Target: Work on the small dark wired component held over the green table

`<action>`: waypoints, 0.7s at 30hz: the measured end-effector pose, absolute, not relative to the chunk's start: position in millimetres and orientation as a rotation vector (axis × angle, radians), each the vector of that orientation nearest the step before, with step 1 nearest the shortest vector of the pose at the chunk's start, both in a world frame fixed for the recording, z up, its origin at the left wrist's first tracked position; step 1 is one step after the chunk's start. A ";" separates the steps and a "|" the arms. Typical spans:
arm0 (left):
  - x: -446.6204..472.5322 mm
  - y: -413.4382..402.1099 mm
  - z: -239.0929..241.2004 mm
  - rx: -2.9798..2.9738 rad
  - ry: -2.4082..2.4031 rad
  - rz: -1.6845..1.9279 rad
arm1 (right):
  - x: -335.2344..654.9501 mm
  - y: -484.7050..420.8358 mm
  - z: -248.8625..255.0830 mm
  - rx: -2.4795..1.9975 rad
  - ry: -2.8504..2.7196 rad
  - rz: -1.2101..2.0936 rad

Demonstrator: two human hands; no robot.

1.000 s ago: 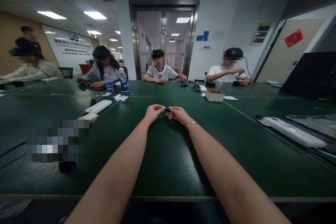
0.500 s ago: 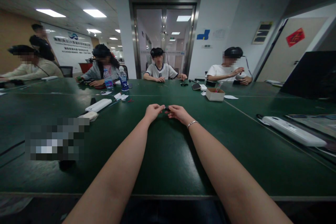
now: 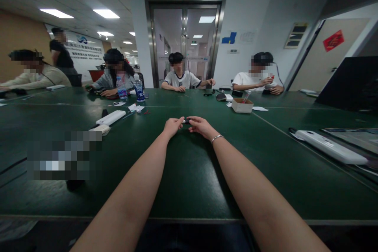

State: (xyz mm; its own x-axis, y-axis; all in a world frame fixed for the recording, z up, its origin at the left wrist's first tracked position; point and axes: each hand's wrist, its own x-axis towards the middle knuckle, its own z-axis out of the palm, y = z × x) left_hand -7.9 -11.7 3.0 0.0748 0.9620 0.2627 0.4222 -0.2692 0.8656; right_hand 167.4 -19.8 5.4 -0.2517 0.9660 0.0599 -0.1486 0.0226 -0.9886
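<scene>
Between my two hands is a small black object with a silvery end (image 3: 186, 121), held just above the green table (image 3: 189, 157); it is too small for me to tell its kind. My left hand (image 3: 173, 126) pinches the silvery end between thumb and fingertips. From the other side, my right hand (image 3: 201, 127) has its thumb and fingers closed on the black end. A silver bracelet (image 3: 217, 138) circles my right wrist. Both forearms stretch forward over the table.
White power strips lie left (image 3: 111, 118) and right (image 3: 329, 147). Farther off stand two bottles (image 3: 138, 89), paper scraps (image 3: 136, 108) and a small open box (image 3: 242, 107). Several people sit across the table. A dark monitor (image 3: 348, 86) is at the right, a blurred-out item (image 3: 63, 157) at the left.
More of the object's silvery part shows between my hands, which have barely moved. A person standing at the back left has shifted right. The person opposite has raised one hand.
</scene>
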 end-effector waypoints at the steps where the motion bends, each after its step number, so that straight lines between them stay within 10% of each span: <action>1: -7.9 -11.7 2.7 1.764 1.384 1.153 | 167.8 -20.5 6.0 -0.936 -1.306 1.429; 21: -4.8 -2.9 -7.3 1.754 1.059 1.318 | 164.6 -25.2 13.6 -1.033 -1.214 1.459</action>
